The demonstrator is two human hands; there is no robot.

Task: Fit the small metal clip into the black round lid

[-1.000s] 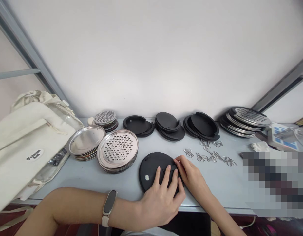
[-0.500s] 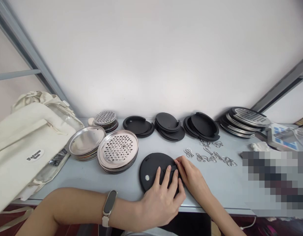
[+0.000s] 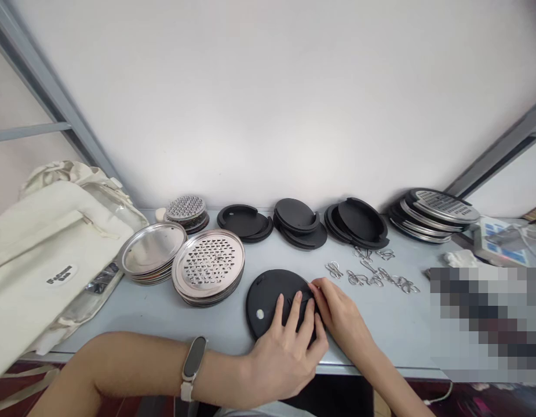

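Left of centre: grater stack (image 3: 208, 268); sideways knock could topple it. Lower centre: black disc (image 3: 268, 293); left hand (image 3: 289, 347), fingers fanned on top, uneven pressure could skid disc; right hand (image 3: 337, 310), fingers bunched at rim, grip unclear. Right: wire clips (image 3: 374, 280), easily scattered.

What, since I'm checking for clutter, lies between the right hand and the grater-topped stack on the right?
The head view shows bent wire pieces on the tabletop between the right hand and the stack.
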